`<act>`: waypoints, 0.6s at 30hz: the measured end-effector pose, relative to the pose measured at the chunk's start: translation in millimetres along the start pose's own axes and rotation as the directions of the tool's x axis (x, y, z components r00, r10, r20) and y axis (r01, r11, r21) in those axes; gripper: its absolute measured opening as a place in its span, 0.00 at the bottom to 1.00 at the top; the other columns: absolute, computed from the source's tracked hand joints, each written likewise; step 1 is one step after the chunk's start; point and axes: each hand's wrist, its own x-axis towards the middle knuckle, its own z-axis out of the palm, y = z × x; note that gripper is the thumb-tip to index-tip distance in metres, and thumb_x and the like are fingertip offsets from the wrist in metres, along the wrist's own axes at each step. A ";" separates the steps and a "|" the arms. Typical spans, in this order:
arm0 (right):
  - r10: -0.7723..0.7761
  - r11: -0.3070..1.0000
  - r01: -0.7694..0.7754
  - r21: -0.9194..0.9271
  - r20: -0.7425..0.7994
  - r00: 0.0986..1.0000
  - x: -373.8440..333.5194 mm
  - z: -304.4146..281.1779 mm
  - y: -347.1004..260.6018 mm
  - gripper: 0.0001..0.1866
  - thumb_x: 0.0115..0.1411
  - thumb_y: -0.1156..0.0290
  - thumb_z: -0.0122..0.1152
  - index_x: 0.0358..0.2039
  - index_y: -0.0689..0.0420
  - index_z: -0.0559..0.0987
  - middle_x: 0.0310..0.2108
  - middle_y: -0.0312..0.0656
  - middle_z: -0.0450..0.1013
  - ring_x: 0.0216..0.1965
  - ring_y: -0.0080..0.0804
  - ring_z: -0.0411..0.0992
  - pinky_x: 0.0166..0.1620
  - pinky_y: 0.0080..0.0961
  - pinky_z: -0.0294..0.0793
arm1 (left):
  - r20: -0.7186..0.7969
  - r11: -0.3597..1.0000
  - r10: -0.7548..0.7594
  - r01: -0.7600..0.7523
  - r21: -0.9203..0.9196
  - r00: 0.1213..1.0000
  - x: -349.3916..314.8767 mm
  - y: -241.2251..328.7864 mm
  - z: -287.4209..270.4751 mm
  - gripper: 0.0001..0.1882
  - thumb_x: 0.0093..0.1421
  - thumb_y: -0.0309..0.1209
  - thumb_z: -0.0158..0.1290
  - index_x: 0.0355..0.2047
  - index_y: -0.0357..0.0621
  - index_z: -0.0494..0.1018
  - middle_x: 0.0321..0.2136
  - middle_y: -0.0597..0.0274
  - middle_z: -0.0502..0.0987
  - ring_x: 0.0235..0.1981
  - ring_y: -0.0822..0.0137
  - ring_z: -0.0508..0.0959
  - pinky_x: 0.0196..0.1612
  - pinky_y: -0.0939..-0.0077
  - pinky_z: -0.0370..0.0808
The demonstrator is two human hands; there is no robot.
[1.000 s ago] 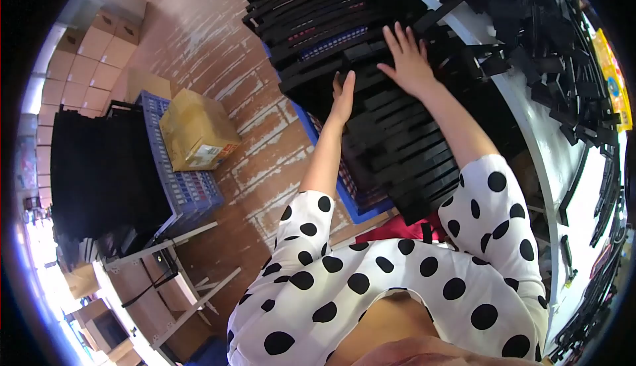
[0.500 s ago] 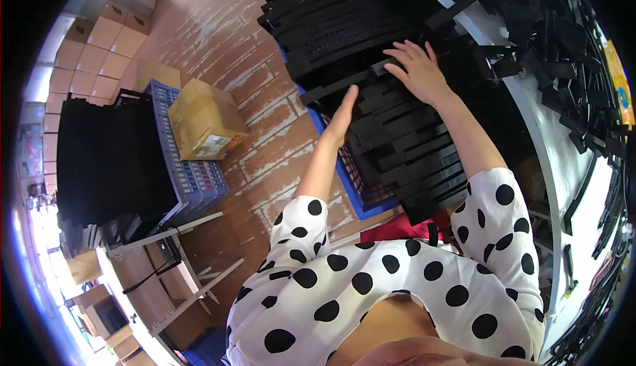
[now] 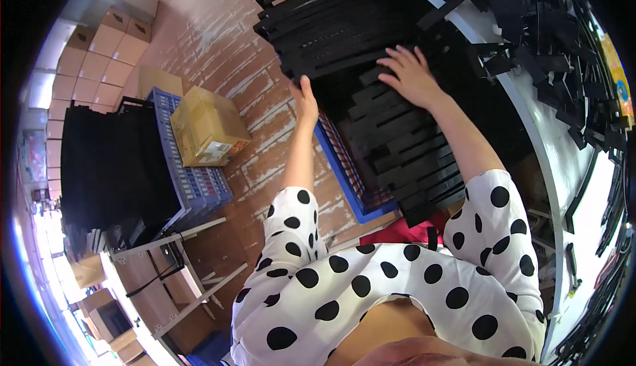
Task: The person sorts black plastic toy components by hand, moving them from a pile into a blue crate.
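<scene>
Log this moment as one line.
left hand: at upper black stack's left edge | right hand: open at stepped black strips | taped cardboard box on blue crate

Both arms extended forward; hands apart, left hand (image 3: pixel 305 106) nearer the body, right hand (image 3: pixel 414 82) slightly farther out.
The left forearm (image 3: pixel 299 157) runs almost straight ahead, its wrist (image 3: pixel 306 126) roughly in line; one digit points forward, the remainder are partly hidden, so the grip is unclear. The right forearm (image 3: pixel 466 127) angles inward toward the left; the back of its hand faces up, digits extended and slightly spread.
</scene>
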 end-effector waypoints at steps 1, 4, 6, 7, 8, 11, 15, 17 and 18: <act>-0.045 0.998 0.045 0.038 -0.009 0.999 3.8 6.2 -10.7 0.27 0.69 0.43 0.40 0.61 0.42 0.70 0.67 0.39 0.58 0.71 0.35 0.48 0.72 0.44 0.36 | -0.031 0.996 -0.010 0.007 -0.092 0.999 22.7 -4.3 -5.2 0.45 0.67 0.61 0.40 0.65 0.29 0.51 0.64 0.39 0.58 0.65 0.51 0.59 0.66 0.65 0.54; -0.004 0.999 0.001 0.047 0.060 0.998 -2.1 7.7 -12.4 0.28 0.69 0.43 0.40 0.60 0.43 0.71 0.67 0.41 0.60 0.71 0.37 0.50 0.72 0.44 0.38 | 0.054 0.981 -0.121 0.128 -0.146 0.991 29.3 17.2 40.5 0.45 0.67 0.57 0.41 0.67 0.28 0.47 0.68 0.39 0.52 0.69 0.51 0.53 0.68 0.67 0.50; 0.017 0.999 -0.016 0.039 -0.044 0.999 -7.6 16.9 -3.3 0.27 0.69 0.45 0.41 0.60 0.45 0.71 0.66 0.42 0.61 0.70 0.39 0.51 0.71 0.44 0.41 | 0.253 0.979 -0.160 0.186 -0.083 0.954 0.4 28.2 87.6 0.46 0.67 0.57 0.41 0.68 0.29 0.44 0.69 0.40 0.50 0.71 0.52 0.50 0.69 0.68 0.48; 0.022 0.999 -0.020 0.030 -0.050 0.999 -8.3 15.4 -2.7 0.27 0.69 0.45 0.41 0.60 0.45 0.71 0.66 0.42 0.61 0.70 0.39 0.51 0.71 0.44 0.41 | 0.370 0.975 -0.193 0.219 -0.030 0.909 -9.0 33.9 99.8 0.47 0.67 0.57 0.41 0.69 0.29 0.43 0.69 0.40 0.51 0.71 0.53 0.49 0.70 0.68 0.47; 0.028 0.999 -0.026 0.033 -0.077 0.997 -9.8 14.9 -1.9 0.25 0.68 0.47 0.44 0.59 0.46 0.72 0.65 0.43 0.62 0.69 0.40 0.52 0.71 0.44 0.42 | 0.376 0.976 -0.186 0.215 -0.037 0.908 -2.4 38.6 99.8 0.47 0.67 0.57 0.41 0.69 0.29 0.43 0.69 0.40 0.51 0.71 0.53 0.49 0.70 0.68 0.47; 0.043 0.997 -0.036 0.065 -0.102 0.994 -12.1 6.8 -4.6 0.23 0.68 0.53 0.49 0.59 0.48 0.71 0.63 0.43 0.63 0.68 0.41 0.55 0.71 0.44 0.45 | 0.401 0.874 -0.297 0.416 -0.252 0.867 20.7 42.0 74.2 0.36 0.64 0.49 0.48 0.59 0.28 0.62 0.59 0.45 0.67 0.60 0.57 0.66 0.63 0.69 0.59; 0.078 0.997 -0.071 0.031 -0.402 0.912 -26.5 -3.4 21.1 0.23 0.67 0.59 0.52 0.60 0.50 0.69 0.60 0.43 0.64 0.67 0.41 0.57 0.70 0.43 0.47 | 0.529 0.921 -0.184 0.334 -0.202 0.829 -28.7 61.0 83.3 0.28 0.61 0.45 0.53 0.47 0.28 0.72 0.47 0.46 0.76 0.50 0.59 0.73 0.55 0.72 0.66; 0.049 0.996 -0.013 0.094 -0.389 0.920 -18.3 -5.5 6.5 0.25 0.68 0.56 0.50 0.63 0.47 0.66 0.65 0.41 0.60 0.68 0.40 0.54 0.71 0.43 0.45 | 0.646 0.843 -0.266 0.497 -0.203 0.715 -25.0 58.6 61.9 0.28 0.61 0.46 0.53 0.46 0.27 0.74 0.46 0.46 0.77 0.48 0.59 0.75 0.53 0.71 0.69; 0.056 0.998 -0.053 0.019 -0.209 0.976 -10.6 -2.9 1.8 0.26 0.68 0.53 0.47 0.65 0.44 0.64 0.67 0.40 0.58 0.70 0.39 0.52 0.71 0.43 0.43 | 0.637 0.845 -0.274 0.497 -0.199 0.721 -22.9 58.0 56.4 0.28 0.61 0.46 0.53 0.46 0.27 0.74 0.46 0.46 0.77 0.48 0.59 0.75 0.53 0.71 0.69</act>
